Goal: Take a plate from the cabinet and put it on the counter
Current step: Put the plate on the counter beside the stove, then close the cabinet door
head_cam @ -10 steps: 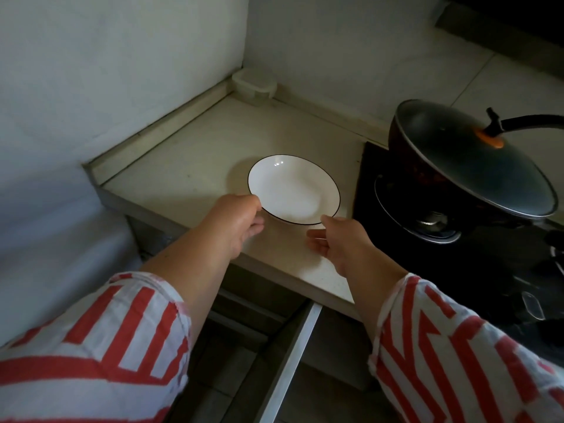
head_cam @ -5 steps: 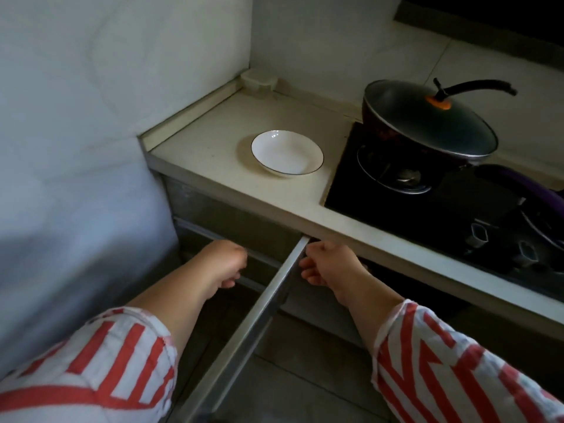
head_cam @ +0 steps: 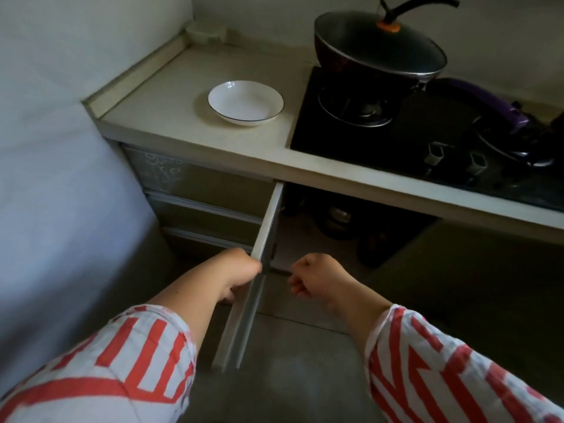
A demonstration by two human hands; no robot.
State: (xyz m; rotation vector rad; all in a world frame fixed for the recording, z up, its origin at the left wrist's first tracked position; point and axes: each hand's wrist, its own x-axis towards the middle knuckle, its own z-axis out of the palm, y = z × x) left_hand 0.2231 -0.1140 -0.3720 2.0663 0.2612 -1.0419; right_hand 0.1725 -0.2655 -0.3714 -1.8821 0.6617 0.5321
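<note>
A white plate [head_cam: 246,102] with a thin dark rim rests on the pale counter [head_cam: 171,96], left of the stove. Below the counter the cabinet door [head_cam: 262,257] stands open, edge-on toward me. My left hand [head_cam: 236,274] is curled against the left side of the door's edge, touching it. My right hand [head_cam: 317,277] hangs just right of the door, fingers loosely curled, holding nothing. The open cabinet [head_cam: 351,227] is dark inside, with dim shapes I cannot make out.
A black stove [head_cam: 360,132] fills the counter's right part, with a lidded dark wok [head_cam: 378,47] on the back burner and a purple-handled pan [head_cam: 488,102] at the far right. A small white container [head_cam: 204,32] sits in the back corner. A wall runs along the left.
Both hands left the plate on the counter and dropped below it to the open cabinet door. My view pulled back and down; the left hand now touches the door's edge.
</note>
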